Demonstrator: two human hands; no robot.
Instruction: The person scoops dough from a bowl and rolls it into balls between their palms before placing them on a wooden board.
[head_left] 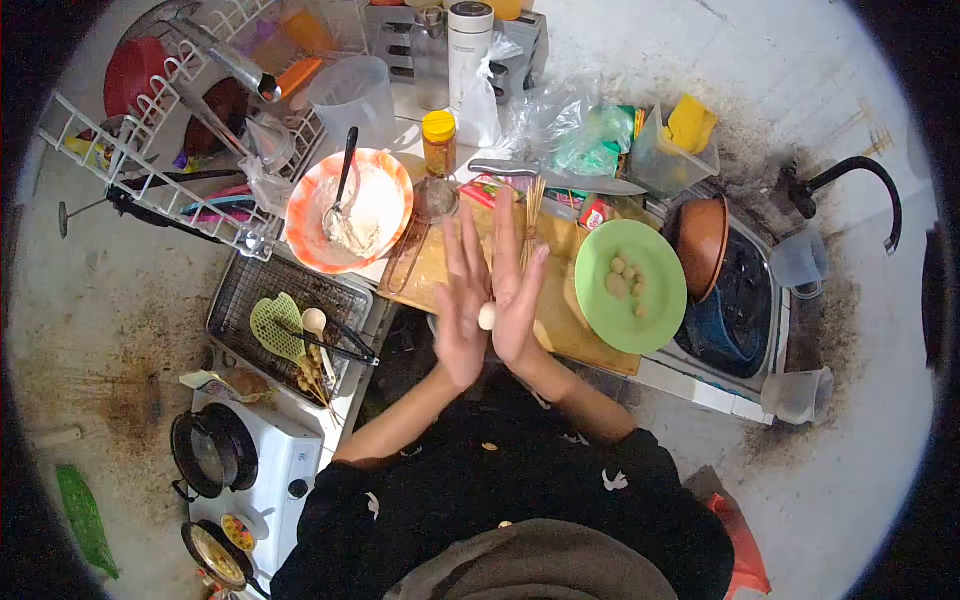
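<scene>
Between my two palms sits a small pale dough ball (487,317), pressed from both sides. My left hand (462,315) and my right hand (516,305) both have their fingers stretched out and pointing away from me, over the near edge of the wooden cutting board (560,325). To the right, a green plate (595,300) bears several small dough balls (617,285). An orange-and-white bowl (300,235) at the left contains white dough or flour (350,230) and a spoon with a black handle (350,165).
A knife (590,183), bamboo skewers (533,215) and a strainer (436,200) lie around the board's far side. The sink (775,345) with pans is at right. At left are a rack tray (235,320) with utensils and a white stove (285,470) with pans.
</scene>
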